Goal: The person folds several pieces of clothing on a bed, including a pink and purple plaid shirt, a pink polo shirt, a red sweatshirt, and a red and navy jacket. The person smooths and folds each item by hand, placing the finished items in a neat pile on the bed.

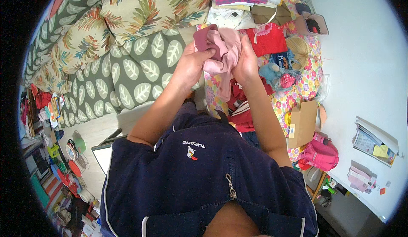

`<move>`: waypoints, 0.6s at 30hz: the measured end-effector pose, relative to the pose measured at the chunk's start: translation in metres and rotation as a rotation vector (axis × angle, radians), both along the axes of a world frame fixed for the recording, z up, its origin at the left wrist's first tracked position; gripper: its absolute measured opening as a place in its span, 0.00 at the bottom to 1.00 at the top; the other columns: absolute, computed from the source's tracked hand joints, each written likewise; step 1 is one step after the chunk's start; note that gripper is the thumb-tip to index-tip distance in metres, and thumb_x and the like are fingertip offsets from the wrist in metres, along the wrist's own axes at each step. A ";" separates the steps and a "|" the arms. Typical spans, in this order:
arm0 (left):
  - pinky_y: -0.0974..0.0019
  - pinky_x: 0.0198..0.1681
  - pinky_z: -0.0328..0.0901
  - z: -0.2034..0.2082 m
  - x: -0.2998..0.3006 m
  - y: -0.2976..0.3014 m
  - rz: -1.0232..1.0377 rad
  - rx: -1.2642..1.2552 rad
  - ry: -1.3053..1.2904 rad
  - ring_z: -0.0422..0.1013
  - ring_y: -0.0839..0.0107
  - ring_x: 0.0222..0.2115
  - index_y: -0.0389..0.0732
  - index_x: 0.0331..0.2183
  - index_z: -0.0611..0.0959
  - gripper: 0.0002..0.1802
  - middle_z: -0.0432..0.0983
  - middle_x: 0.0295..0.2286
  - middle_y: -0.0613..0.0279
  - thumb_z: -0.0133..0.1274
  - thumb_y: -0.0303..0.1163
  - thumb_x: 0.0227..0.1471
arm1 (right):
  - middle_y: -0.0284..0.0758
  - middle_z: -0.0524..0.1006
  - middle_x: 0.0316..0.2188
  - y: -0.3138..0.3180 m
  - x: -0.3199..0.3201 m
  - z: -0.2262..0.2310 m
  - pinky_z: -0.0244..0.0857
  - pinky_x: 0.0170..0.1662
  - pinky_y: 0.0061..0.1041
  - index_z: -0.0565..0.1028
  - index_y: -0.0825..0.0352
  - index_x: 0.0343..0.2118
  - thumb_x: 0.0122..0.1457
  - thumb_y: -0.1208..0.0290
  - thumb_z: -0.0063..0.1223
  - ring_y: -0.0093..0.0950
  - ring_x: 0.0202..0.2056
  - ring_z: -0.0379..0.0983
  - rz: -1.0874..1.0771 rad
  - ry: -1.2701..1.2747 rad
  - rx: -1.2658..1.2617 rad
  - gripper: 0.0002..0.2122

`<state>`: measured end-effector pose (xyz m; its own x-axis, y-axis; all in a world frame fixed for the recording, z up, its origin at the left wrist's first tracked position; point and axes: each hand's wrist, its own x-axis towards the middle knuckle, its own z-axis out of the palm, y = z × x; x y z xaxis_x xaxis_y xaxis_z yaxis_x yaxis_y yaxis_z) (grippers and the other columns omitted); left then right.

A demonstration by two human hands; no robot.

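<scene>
Ahead and left of me: long sofa-like seat [146, 60], grey-green cover with pale leaf print; cream cushions [155, 13] along back, tropical-leaf pattern. To my right: plain white wall [361, 62], papers [374, 145] fixed in upper group, pinkish sheets [359, 179] lower down. Between seat and wall: flower-print cover [313, 62], furniture beneath hidden from me. Down at my left: pale floor [91, 156], crowded clutter [63, 173] along far edge. Light bright, fairly even; wall bluish-white.
</scene>
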<state>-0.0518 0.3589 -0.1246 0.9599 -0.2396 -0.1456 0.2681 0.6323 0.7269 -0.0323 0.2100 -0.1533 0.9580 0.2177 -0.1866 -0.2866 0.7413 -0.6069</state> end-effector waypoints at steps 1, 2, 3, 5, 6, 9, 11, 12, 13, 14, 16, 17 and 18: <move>0.67 0.45 0.62 0.003 0.003 0.003 -0.008 0.015 -0.008 0.68 0.70 0.39 0.37 0.46 0.69 0.24 0.71 0.38 0.60 0.44 0.16 0.43 | 0.39 0.66 0.49 0.005 -0.001 -0.002 0.57 0.52 0.30 0.59 0.69 0.52 0.60 0.59 0.35 0.31 0.50 0.63 0.016 -0.019 -0.044 0.22; 0.67 0.45 0.62 0.006 0.006 0.005 -0.016 0.030 -0.016 0.68 0.70 0.39 0.37 0.47 0.69 0.24 0.71 0.38 0.60 0.44 0.16 0.43 | 0.39 0.65 0.49 0.009 -0.002 -0.002 0.57 0.53 0.30 0.59 0.69 0.52 0.61 0.58 0.33 0.31 0.50 0.62 0.032 -0.037 -0.088 0.22; 0.68 0.44 0.62 0.011 0.008 0.007 -0.059 0.078 -0.055 0.68 0.70 0.39 0.36 0.47 0.68 0.25 0.71 0.38 0.61 0.44 0.16 0.43 | 0.38 0.64 0.50 0.012 -0.007 -0.001 0.56 0.52 0.29 0.58 0.66 0.53 0.60 0.61 0.36 0.29 0.51 0.61 -0.027 -0.133 -0.265 0.21; 0.69 0.44 0.62 0.017 0.012 0.011 -0.073 0.167 -0.033 0.67 0.71 0.39 0.36 0.48 0.68 0.25 0.70 0.38 0.62 0.44 0.17 0.44 | 0.39 0.63 0.48 0.019 -0.007 0.006 0.56 0.51 0.25 0.58 0.68 0.51 0.55 0.68 0.41 0.28 0.50 0.61 0.006 -0.092 -0.408 0.20; 0.69 0.44 0.61 0.017 0.014 0.013 -0.081 0.212 -0.022 0.67 0.71 0.39 0.36 0.48 0.68 0.25 0.70 0.38 0.62 0.44 0.17 0.44 | 0.40 0.63 0.47 0.022 -0.007 0.007 0.56 0.51 0.23 0.58 0.70 0.49 0.53 0.71 0.43 0.27 0.49 0.61 0.024 -0.070 -0.479 0.20; 0.72 0.39 0.63 0.017 0.025 0.027 -0.038 0.093 -0.116 0.68 0.75 0.35 0.35 0.44 0.71 0.19 0.72 0.34 0.62 0.45 0.20 0.46 | 0.35 0.71 0.41 0.014 0.004 -0.024 0.61 0.44 0.25 0.64 0.68 0.47 0.52 0.74 0.41 0.28 0.41 0.68 0.147 -0.043 -0.787 0.18; 0.72 0.38 0.64 0.029 0.030 0.038 -0.008 0.026 -0.104 0.69 0.74 0.34 0.34 0.43 0.71 0.18 0.72 0.34 0.61 0.44 0.20 0.46 | 0.37 0.72 0.36 0.010 0.008 -0.021 0.63 0.40 0.26 0.65 0.69 0.44 0.49 0.74 0.43 0.30 0.37 0.70 0.147 -0.148 -1.073 0.16; 0.70 0.42 0.62 0.024 0.038 0.048 0.013 0.034 -0.149 0.68 0.71 0.36 0.33 0.44 0.70 0.19 0.71 0.36 0.60 0.43 0.20 0.47 | 0.40 0.73 0.33 0.006 0.012 -0.016 0.63 0.37 0.27 0.66 0.69 0.42 0.47 0.74 0.44 0.33 0.34 0.71 0.108 -0.222 -1.251 0.16; 0.69 0.44 0.61 0.016 0.045 0.061 0.036 0.033 -0.139 0.68 0.70 0.38 0.34 0.45 0.70 0.19 0.71 0.37 0.59 0.44 0.21 0.47 | 0.42 0.73 0.30 0.002 0.015 -0.008 0.64 0.35 0.29 0.66 0.69 0.40 0.45 0.73 0.46 0.35 0.32 0.72 0.067 -0.302 -1.426 0.16; 0.68 0.46 0.59 0.012 0.048 0.073 0.060 0.033 -0.128 0.67 0.70 0.40 0.34 0.46 0.69 0.20 0.71 0.38 0.59 0.44 0.22 0.48 | 0.45 0.74 0.27 -0.001 0.018 -0.005 0.64 0.32 0.30 0.66 0.69 0.37 0.44 0.72 0.48 0.37 0.29 0.72 0.026 -0.384 -1.599 0.16; 0.67 0.48 0.58 0.013 0.048 0.088 0.153 0.051 -0.093 0.65 0.68 0.42 0.34 0.46 0.68 0.19 0.70 0.40 0.58 0.45 0.24 0.49 | 0.50 0.72 0.26 -0.006 0.032 0.007 0.64 0.32 0.32 0.65 0.71 0.36 0.42 0.72 0.48 0.41 0.30 0.72 0.036 -0.265 -1.705 0.16; 0.67 0.48 0.58 0.010 0.048 0.096 0.184 0.054 -0.076 0.65 0.68 0.42 0.33 0.46 0.68 0.19 0.70 0.40 0.58 0.45 0.24 0.49 | 0.52 0.72 0.26 -0.008 0.038 0.007 0.64 0.34 0.34 0.65 0.72 0.36 0.42 0.73 0.48 0.44 0.32 0.71 0.029 -0.316 -1.725 0.16; 0.67 0.48 0.58 0.007 0.048 0.101 0.214 0.057 -0.058 0.65 0.68 0.42 0.33 0.46 0.68 0.19 0.70 0.40 0.57 0.44 0.24 0.49 | 0.54 0.72 0.27 -0.009 0.045 0.007 0.64 0.37 0.36 0.66 0.73 0.36 0.42 0.73 0.47 0.48 0.33 0.70 0.021 -0.368 -1.744 0.16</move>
<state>-0.0039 0.4603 -0.1178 0.9951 -0.0221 -0.0959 0.0884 0.6277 0.7734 0.0125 0.2011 -0.1467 0.9994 0.0326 0.0100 0.0315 -0.7696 -0.6377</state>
